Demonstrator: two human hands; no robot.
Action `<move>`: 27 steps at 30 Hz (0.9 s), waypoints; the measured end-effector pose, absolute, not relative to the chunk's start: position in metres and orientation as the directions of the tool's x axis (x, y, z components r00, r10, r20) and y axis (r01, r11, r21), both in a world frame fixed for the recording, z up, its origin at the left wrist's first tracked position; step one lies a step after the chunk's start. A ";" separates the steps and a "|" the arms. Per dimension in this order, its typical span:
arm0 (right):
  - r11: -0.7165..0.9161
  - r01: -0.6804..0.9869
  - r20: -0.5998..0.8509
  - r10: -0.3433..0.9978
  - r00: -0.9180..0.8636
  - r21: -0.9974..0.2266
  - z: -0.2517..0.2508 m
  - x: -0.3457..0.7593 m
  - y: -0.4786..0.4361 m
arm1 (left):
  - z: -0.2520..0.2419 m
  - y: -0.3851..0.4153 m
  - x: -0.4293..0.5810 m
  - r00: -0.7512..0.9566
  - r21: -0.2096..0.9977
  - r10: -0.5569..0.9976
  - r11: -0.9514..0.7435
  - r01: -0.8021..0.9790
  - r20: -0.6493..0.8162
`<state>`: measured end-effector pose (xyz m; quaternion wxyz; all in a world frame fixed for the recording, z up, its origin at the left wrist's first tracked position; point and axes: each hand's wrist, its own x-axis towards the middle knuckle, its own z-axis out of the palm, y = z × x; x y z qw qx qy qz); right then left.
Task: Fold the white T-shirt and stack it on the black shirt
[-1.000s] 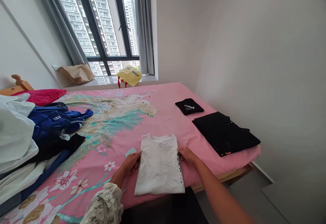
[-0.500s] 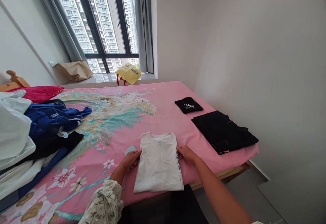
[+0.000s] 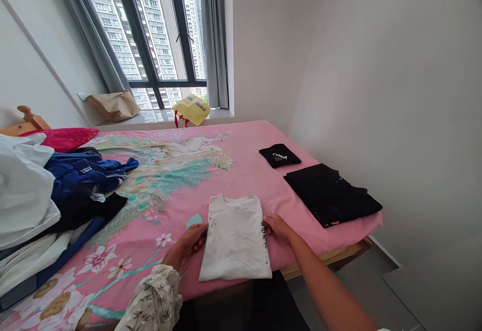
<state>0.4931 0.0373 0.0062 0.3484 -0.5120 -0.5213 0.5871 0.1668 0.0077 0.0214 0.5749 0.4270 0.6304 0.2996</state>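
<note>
A white T-shirt, folded into a narrow rectangle, lies near the front edge of a bed with a pink flowered sheet. My left hand rests against the shirt's left edge, fingers curled over the fabric. At the shirt's right edge my right hand pinches the cloth beside a line of black printed characters. Both hands grip the sides of the shirt at mid height.
Two folded black garments, a small one and a larger one, lie at the bed's right. A heap of blue, white and black clothes covers the left. A yellow bag and brown paper bag sit on the windowsill.
Both hands stay on the shirt's edges. The view shifted slightly; the shirt and hands have hardly moved.
</note>
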 end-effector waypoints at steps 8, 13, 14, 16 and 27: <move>-0.249 0.153 -0.279 0.935 -0.219 -0.956 0.004 0.491 0.031 | 0.014 0.004 0.172 -0.039 0.863 0.885 0.461 0.208 -0.463; -0.241 0.145 -0.268 0.939 -0.213 -0.960 0.009 0.489 0.026 | 0.014 -0.004 0.175 -0.099 0.881 0.905 0.425 0.206 -0.413; -0.240 0.142 -0.267 0.937 -0.224 -0.960 0.011 0.490 0.025 | 0.016 -0.006 0.174 -0.081 0.883 0.907 0.422 0.204 -0.414; -0.239 0.138 -0.268 0.929 -0.256 -0.961 0.014 0.491 0.022 | 0.020 -0.009 0.169 -0.026 0.885 0.905 0.420 0.199 -0.424; -0.253 0.162 -0.287 0.925 -0.248 -0.954 0.005 0.492 0.016 | 0.009 -0.009 0.166 -0.016 0.889 0.904 0.425 0.169 -0.428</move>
